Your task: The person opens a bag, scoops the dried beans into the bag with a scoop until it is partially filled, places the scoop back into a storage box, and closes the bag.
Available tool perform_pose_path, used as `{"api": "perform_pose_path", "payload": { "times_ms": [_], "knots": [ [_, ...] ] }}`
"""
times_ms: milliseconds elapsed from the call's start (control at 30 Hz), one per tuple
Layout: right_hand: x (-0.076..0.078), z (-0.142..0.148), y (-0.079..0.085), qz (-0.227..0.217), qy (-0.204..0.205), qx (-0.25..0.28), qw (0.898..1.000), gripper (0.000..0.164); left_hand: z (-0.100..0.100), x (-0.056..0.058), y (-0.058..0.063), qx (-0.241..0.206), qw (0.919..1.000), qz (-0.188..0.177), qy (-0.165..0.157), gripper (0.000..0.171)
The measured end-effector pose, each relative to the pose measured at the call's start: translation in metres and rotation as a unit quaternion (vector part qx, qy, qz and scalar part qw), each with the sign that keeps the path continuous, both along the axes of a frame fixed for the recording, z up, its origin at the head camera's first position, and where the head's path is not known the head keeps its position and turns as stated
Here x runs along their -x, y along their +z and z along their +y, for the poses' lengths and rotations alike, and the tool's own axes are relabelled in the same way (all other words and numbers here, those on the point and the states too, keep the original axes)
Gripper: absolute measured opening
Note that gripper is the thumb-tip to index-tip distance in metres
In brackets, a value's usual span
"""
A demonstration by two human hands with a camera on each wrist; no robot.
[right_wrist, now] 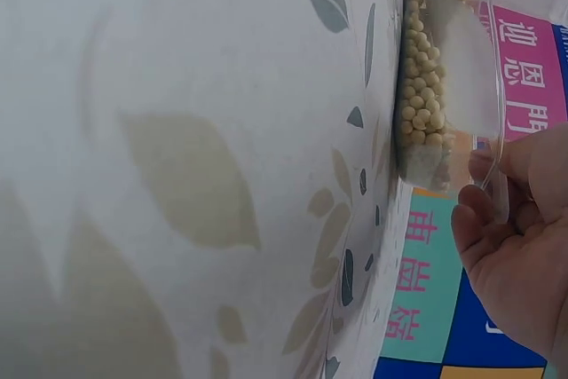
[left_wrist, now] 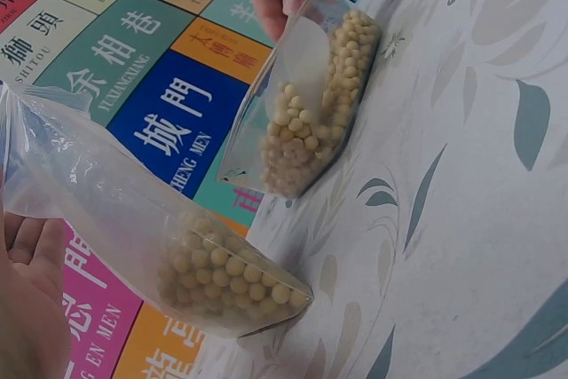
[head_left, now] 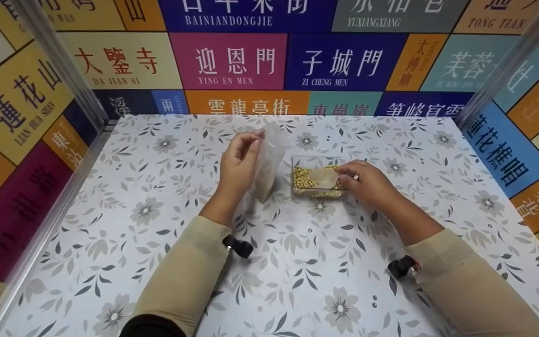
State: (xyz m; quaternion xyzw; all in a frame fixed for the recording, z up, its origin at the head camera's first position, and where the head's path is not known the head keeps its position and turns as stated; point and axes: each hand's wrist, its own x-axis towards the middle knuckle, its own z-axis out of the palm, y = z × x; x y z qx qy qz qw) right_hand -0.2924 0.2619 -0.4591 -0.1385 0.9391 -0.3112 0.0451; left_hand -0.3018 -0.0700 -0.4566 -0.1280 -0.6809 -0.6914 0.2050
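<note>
My left hand (head_left: 239, 161) holds a clear plastic bag (head_left: 269, 161) upright by its upper edge. Yellowish soybeans (left_wrist: 226, 277) fill the lower part of that bag. To the right stands a clear plastic box (head_left: 308, 161), with more soybeans (head_left: 303, 178) inside. At the box's right end, my right hand (head_left: 367, 181) grips the handle end of a translucent scoop (head_left: 324, 178). The scoop's bowl lies inside the box, among the beans. In the right wrist view, thumb and fingers are curled at the box's near end, and they partly hide the handle.
White paper with a grey floral print covers the table (head_left: 297, 290). Panels with colourful place-name signs (head_left: 234, 61) rise behind and at both sides. Metal posts (head_left: 70, 61) stand at the back corners. A small black camera is worn at each wrist.
</note>
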Motion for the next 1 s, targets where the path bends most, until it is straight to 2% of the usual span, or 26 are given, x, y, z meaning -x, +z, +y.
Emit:
{"api": "perform_pose_path", "payload": {
  "times_ms": [200, 567, 767, 1000],
  "knots": [
    [-0.002, 0.000, -0.001, -0.011, -0.005, -0.001, 1.000, 0.036, -0.001, 0.000, -0.002, -0.001, 0.9999, 0.006, -0.011, 0.013],
    [-0.008, 0.007, -0.003, -0.005, -0.045, 0.053, 0.998, 0.034, 0.000, 0.002, -0.002, -0.009, 0.9998, 0.012, -0.011, 0.013],
    [-0.012, 0.014, -0.003, 0.002, -0.054, 0.076, 0.996, 0.035, 0.001, 0.002, -0.002, -0.014, 0.9998, 0.010, -0.011, 0.011],
    [-0.014, 0.020, -0.006, -0.037, -0.084, 0.103, 0.990, 0.036, 0.000, 0.002, -0.002, -0.012, 0.9998, 0.010, -0.012, 0.012]
  ]
}}
